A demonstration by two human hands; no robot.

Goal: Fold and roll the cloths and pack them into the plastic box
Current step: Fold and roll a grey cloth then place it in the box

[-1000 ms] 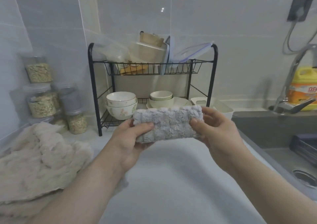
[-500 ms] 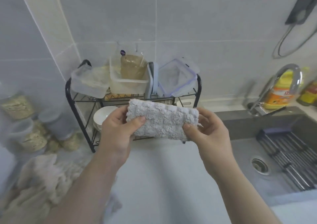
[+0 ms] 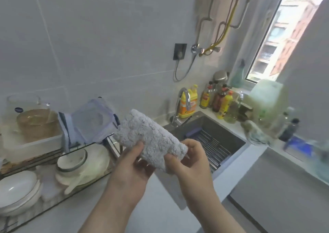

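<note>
My left hand [image 3: 131, 168] and right hand [image 3: 192, 163] hold one pale grey, fluffy microfibre cloth [image 3: 151, 138] between them. It is already doubled into a thick oblong pad, so I judge the folding of this piece done, while the rolling and the packing are yet to come. I see no cloth lying in any box, though that part of the view is blurred, so I cannot say how many are finished. My left thumb lies across the near edge of the pad with the fingers curled beneath it, gripping it from below. My right hand pinches the lower right corner between thumb and bent fingers. Neither hand is spread flat. The cloth hangs in the air, tilted, its far end raised toward the rack and touching nothing but my fingers. Below it is the pale grey countertop [image 3: 156, 215]. To my left stands the black wire dish rack [image 3: 89, 145], and on its upper shelf leans a clear plastic box with lilac clips [image 3: 92, 124], which I take to be where the roll belongs, although a larger clear tub sits beside it. White ceramic bowls [image 3: 16, 186] rest on the lower shelf. To my right lies the dark grey sink [image 3: 213, 125] with its chrome tap [image 3: 183, 97].
</note>
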